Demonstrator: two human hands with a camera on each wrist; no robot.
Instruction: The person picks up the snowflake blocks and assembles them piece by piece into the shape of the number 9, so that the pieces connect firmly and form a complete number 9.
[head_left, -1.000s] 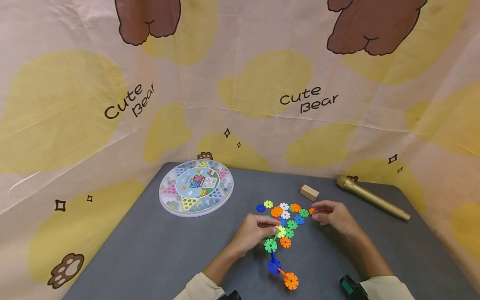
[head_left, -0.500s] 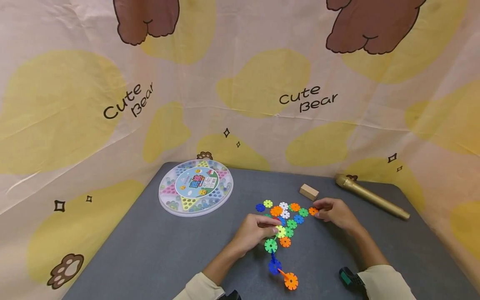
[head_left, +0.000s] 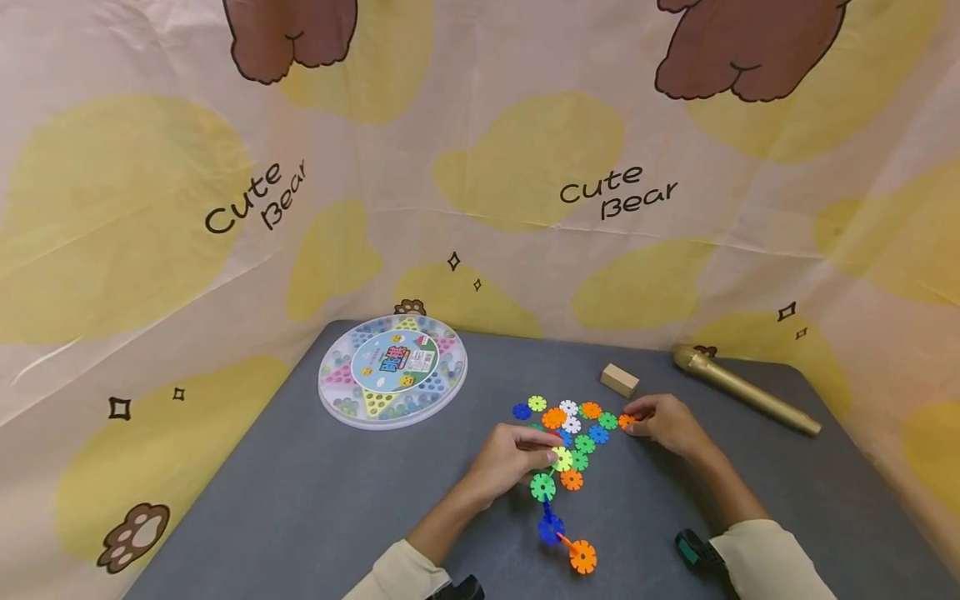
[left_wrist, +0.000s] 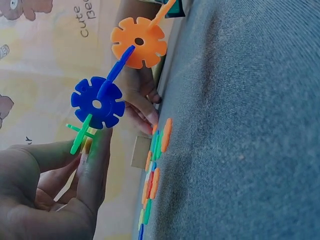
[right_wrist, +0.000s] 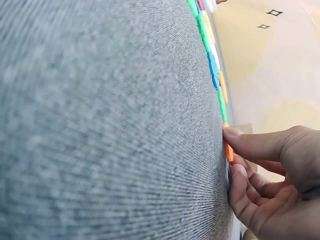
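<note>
In the head view my left hand (head_left: 504, 463) pinches a yellow notched plastic disc (head_left: 562, 458) between thumb and fingers. From it a linked chain hangs toward me: a green disc (head_left: 543, 487), a blue disc (head_left: 551, 528) and an orange disc (head_left: 582, 557). The left wrist view shows this chain's blue disc (left_wrist: 82, 100) above the fingertips. Farther right, my right hand (head_left: 667, 423) has thumb and fingers on a small orange disc (head_left: 626, 422) at the right end of the loose discs. The right wrist view shows that orange disc (right_wrist: 228, 150) at the thumb tip, standing by the tabletop.
Several loose discs, among them a white disc (head_left: 567, 408) and a green disc (head_left: 584, 444), lie between the hands. Behind them are a wooden block (head_left: 619, 380) and a gold microphone-shaped object (head_left: 746, 390). A round marble board game (head_left: 393, 371) lies at the back left of the grey table (head_left: 300, 500).
My right fingers have shifted slightly at the orange disc, which shows more than a second ago. The left hand and its chain stay nearly still.
</note>
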